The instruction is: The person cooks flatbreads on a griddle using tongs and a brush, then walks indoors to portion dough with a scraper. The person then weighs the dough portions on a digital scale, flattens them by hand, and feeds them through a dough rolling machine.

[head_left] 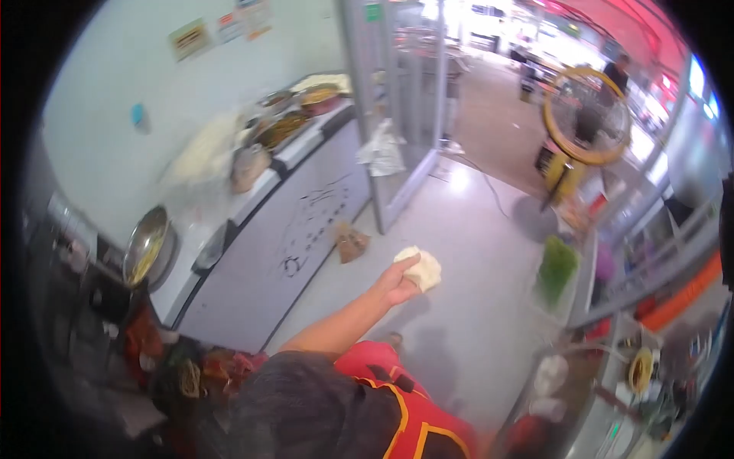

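Observation:
My left hand [397, 283] reaches out over the pale floor, thumb on top and fingers below. It grips a pale, round, flattish dough-like piece [423, 271] by its left edge. Whether the piece is raw dough or bread cannot be made out. My right hand is out of the picture. A black sleeve and a red apron [436, 405] with yellow trim fill the bottom of the view.
On the left, a counter [267, 183] carries several food bowls and a metal bowl [149, 245]. A brown bag [351, 242] lies near its base. Ahead are a glass door [413, 99], a standing fan [587, 115] and a cord. A green-filled container [558, 268] sits right.

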A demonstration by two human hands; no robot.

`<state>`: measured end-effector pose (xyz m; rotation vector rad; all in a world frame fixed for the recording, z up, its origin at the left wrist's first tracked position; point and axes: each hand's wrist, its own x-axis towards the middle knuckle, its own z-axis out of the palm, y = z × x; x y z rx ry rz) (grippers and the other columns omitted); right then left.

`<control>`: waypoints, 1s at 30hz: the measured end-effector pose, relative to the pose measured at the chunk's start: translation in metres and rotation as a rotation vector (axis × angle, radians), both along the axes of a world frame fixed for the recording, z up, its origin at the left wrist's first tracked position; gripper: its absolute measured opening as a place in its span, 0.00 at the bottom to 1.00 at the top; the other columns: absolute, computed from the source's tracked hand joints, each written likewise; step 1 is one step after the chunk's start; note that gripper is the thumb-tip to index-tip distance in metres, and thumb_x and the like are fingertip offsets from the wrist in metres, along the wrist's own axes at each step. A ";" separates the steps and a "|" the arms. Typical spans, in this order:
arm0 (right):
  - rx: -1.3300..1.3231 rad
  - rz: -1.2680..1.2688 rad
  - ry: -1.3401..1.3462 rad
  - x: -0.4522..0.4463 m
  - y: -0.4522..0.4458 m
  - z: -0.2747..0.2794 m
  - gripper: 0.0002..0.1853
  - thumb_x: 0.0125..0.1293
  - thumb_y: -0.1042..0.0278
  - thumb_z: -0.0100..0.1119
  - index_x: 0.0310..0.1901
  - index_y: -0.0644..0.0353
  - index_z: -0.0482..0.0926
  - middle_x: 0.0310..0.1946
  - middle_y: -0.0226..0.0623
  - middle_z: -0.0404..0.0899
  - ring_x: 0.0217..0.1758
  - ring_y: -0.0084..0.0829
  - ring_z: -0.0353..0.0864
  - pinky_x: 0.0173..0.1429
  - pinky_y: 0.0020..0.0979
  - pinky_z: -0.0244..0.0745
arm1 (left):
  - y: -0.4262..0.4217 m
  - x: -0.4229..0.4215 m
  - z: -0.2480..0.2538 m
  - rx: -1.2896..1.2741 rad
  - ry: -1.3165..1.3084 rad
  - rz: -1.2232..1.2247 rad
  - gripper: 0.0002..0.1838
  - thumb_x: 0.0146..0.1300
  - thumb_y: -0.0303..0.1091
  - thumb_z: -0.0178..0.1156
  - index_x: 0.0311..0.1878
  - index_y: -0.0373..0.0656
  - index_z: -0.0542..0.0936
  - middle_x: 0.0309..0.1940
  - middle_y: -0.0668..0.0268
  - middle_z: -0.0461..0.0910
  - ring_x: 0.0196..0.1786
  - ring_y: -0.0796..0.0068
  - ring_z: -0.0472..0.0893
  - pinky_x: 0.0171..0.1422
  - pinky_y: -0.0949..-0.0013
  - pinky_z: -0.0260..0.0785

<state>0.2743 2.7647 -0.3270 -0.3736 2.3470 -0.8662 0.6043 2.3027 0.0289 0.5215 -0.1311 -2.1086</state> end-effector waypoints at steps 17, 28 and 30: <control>-0.034 0.246 -0.094 0.200 -0.364 0.050 0.34 0.61 0.72 0.54 0.67 0.58 0.52 0.62 0.49 0.60 0.56 0.40 0.70 0.42 0.34 0.76 | -0.369 0.536 0.119 -0.156 -0.208 0.776 0.14 0.62 0.35 0.51 0.49 0.39 0.73 0.46 0.55 0.78 0.49 0.56 0.78 0.53 0.54 0.73; 0.072 0.444 -0.017 0.261 -0.486 0.095 0.33 0.58 0.75 0.56 0.65 0.66 0.54 0.60 0.55 0.62 0.59 0.47 0.67 0.59 0.39 0.65 | -0.370 0.657 0.109 -0.062 -1.167 0.836 0.18 0.56 0.33 0.61 0.48 0.36 0.73 0.41 0.54 0.79 0.38 0.61 0.81 0.31 0.59 0.76; 0.086 0.424 -0.013 0.258 -0.493 0.087 0.33 0.57 0.75 0.56 0.64 0.68 0.55 0.60 0.56 0.62 0.61 0.48 0.66 0.64 0.40 0.61 | -0.366 0.656 0.103 -0.078 -1.489 0.849 0.20 0.55 0.34 0.63 0.48 0.33 0.73 0.38 0.55 0.79 0.36 0.63 0.81 0.29 0.62 0.73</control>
